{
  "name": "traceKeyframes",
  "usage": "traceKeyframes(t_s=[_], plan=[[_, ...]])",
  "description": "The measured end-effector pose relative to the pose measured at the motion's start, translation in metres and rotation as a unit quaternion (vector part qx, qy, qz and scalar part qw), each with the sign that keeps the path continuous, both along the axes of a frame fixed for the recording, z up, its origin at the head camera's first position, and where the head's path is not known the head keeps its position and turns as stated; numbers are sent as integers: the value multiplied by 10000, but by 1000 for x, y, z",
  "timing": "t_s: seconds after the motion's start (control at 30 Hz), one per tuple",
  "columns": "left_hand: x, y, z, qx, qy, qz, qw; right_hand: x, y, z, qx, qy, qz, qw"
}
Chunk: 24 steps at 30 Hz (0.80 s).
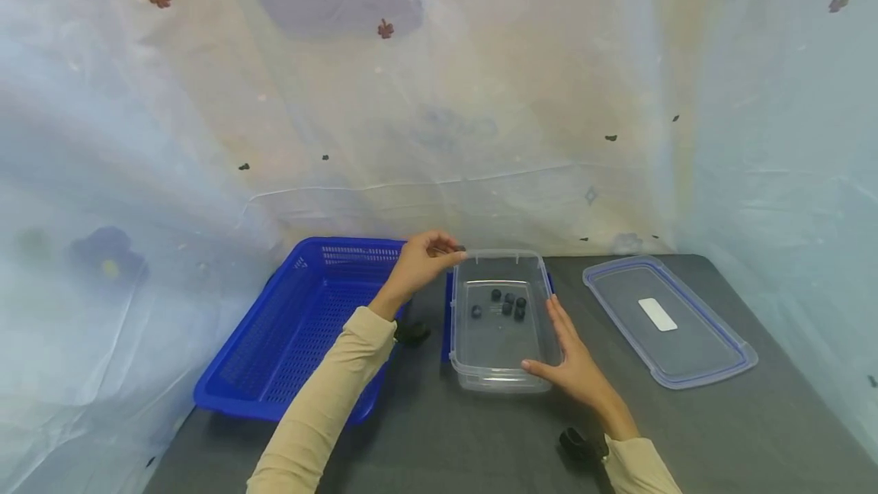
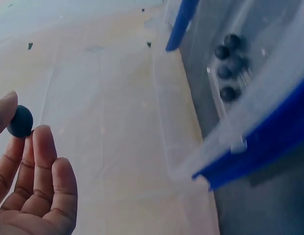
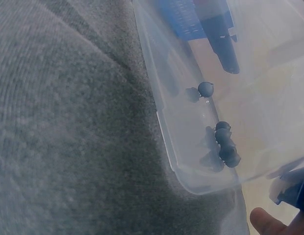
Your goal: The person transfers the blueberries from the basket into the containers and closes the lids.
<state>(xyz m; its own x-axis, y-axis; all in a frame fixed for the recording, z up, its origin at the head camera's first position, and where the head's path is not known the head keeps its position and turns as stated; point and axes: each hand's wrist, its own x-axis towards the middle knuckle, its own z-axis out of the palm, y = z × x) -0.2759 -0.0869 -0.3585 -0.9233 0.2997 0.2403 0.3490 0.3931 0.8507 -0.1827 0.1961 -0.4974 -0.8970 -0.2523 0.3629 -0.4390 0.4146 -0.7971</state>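
Note:
A clear plastic tub (image 1: 498, 380) with blue clips stands on the dark table, with several small dark balls (image 1: 506, 305) on its floor, also visible as dark balls (image 3: 225, 142) through the tub wall (image 3: 157, 88). My left hand (image 1: 424, 259) hovers at the tub's far left corner and pinches one dark ball (image 2: 19, 121) between thumb and fingertips. My right hand (image 1: 565, 348) lies flat with straight fingers against the tub's right wall, near its front corner.
A blue perforated basket (image 1: 302, 326) sits left of the tub. The tub's clear lid (image 1: 668, 320) with a blue rim lies flat to the right. Draped pale sheeting closes off the back and sides. Bare dark tabletop (image 1: 480, 441) lies in front.

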Motion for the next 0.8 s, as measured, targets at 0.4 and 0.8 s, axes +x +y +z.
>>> traceKeyframes(t_s=[0.4,0.8], plan=[[-16,45,-15,889,-657,143,9938,-1,0,-2,-58,-39,1,10000],[-24,75,-39,706,-1241,721,9871,0,0,-2,-68,87,-31,9999]])
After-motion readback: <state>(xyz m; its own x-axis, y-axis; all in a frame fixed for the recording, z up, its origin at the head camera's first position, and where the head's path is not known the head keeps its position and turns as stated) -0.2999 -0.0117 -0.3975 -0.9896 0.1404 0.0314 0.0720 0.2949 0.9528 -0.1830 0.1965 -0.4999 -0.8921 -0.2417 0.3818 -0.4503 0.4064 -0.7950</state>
